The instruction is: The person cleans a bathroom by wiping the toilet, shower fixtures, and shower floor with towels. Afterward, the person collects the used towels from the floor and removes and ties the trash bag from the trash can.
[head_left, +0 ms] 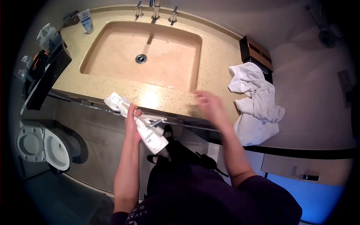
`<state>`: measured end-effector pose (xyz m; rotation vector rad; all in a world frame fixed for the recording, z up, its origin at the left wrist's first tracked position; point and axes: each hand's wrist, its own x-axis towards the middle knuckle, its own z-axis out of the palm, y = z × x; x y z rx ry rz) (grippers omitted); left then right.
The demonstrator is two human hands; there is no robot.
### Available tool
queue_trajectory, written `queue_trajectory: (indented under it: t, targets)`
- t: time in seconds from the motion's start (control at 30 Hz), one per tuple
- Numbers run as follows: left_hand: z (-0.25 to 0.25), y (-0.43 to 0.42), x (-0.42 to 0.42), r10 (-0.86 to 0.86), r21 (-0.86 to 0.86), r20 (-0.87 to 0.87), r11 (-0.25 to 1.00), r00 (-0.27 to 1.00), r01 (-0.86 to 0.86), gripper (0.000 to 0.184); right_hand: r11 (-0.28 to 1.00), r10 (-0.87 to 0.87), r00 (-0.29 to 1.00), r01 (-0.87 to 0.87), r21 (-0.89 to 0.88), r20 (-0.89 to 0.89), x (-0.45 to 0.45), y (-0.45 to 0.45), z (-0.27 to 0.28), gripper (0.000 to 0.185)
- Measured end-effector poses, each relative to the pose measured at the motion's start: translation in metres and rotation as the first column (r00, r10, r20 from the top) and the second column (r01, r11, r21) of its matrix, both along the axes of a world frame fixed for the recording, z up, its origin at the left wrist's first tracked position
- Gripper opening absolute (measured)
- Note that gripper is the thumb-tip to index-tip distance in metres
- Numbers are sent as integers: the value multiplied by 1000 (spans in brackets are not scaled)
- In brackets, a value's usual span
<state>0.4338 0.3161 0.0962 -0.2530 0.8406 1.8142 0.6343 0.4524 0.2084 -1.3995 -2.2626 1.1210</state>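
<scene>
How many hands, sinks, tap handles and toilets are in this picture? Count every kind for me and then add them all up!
Hands: 2
Sink: 1
Tap handles: 2
Toilet: 1
Total: 6

Packets [153,139] in left hand [132,119], towels [258,98] right of sink [112,56]

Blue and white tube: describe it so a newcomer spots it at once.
Find the pinkish sink set in the speckled countertop. Left of its far left corner is the tube. Its pale, blue-marked body sets it apart from the dark brown item beside it.
</scene>
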Motion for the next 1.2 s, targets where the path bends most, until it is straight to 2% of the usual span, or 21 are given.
queue_trajectory:
  t: [0.03, 0.07, 0.1, 0.13, 0.17, 0.23, 0.27, 0.3, 0.33, 0.37, 0.4, 0.43, 0.47, 0.53, 0.67, 0.77, 0.87, 0.93, 1.0, 1.1, 1.2]
  targets:
    - [-7, -8, -3, -4, 58, 80, 998, 997, -1, 19, 991, -103, 990, 110, 75, -98, 33, 26, -19, 25]
    - [-14, -17, -7, -20, 151, 167, 988, 986, -6, 20, 907, 6, 998, -34, 420, 68, 77, 51, -48, 30]
    - [-18, -24, -10, 27, 61, 155, 997, 988, -36, 21, 934, -80, 971, -5, 357, 223, 107, 61, -62, 40]
    - [-18, -32, -10, 35, 73, 151, 996, 988, -46, 22, 932, -126, 940, 2, 363, 318, 130, 70, -81, 45]
    - [-26, -40, -12, 78, 100, 191, 990, 978, -99, 23, 927, -137, 931, 0, 374, 340, 139, 75, -88, 44]
    - [4, -38, -8, 249, -117, 198, 966, 948, -230, 24, 925, -167, 913, 14, 379, 373, 151, 77, -104, 42]
    - [9, -38, -10, 244, -140, 158, 965, 957, -222, 25, 879, -226, 927, 61, 472, 300, 153, 81, -114, 27]
    - [10, -40, -11, 242, -165, 118, 961, 963, -221, 25, 910, -203, 933, 68, 408, 297, 154, 86, -115, 23]
    - [0, -47, -19, 183, 17, 261, 981, 948, -194, 25, 937, -174, 940, 67, 343, 292, 153, 93, -111, 19]
    - [-9, -49, -25, 133, 96, 275, 982, 952, -165, 25, 959, -141, 948, 60, 277, 285, 149, 99, -106, 15]
    - [-14, -51, -31, 87, 175, 285, 974, 954, -141, 25, 947, -127, 965, 49, 318, 228, 141, 102, -101, 8]
    - [-13, -49, -35, 46, 252, 291, 960, 956, -123, 26, 960, -96, 967, 28, 277, 235, 135, 107, -96, 8]
    - [-9, -46, -36, 95, 218, 382, 957, 919, -189, 26, 972, -63, 969, 5, 234, 240, 130, 113, -91, 8]
    - [-10, -39, -39, 90, 248, 345, 951, 934, -184, 26, 989, -4, 965, -35, 142, 260, 116, 121, -85, 8]
    - [-4, -26, -36, 175, 184, 319, 953, 932, -242, 27, 936, 113, 949, -201, 290, 293, 85, 125, -94, 5]
    - [-7, -26, -36, 232, 162, 305, 943, 924, -290, 28, 989, 128, 979, -137, 46, 157, 51, 136, -83, 3]
    - [-15, -35, -33, 277, 135, 302, 935, 912, -328, 28, 963, 121, 990, -134, -236, -67, -8, 148, -87, 5]
    - [-19, -43, -32, 308, 91, 289, 934, 906, -347, 27, 884, 198, 951, -278, -377, -237, -55, 154, -109, 7]
    - [-19, -49, -27, 343, 58, 301, 925, 890, -376, 27, 800, 474, 876, -473, -370, -95, -98, 157, -128, 10]
    - [-21, -62, -23, 385, 54, 298, 907, 873, -418, 26, 637, 770, 629, -767, -82, 107, -123, 157, -195, 9]
    - [-26, -88, -16, 447, 31, 280, 881, 850, -473, 26, 593, 805, 584, -798, -108, 105, -131, 153, -194, 9]
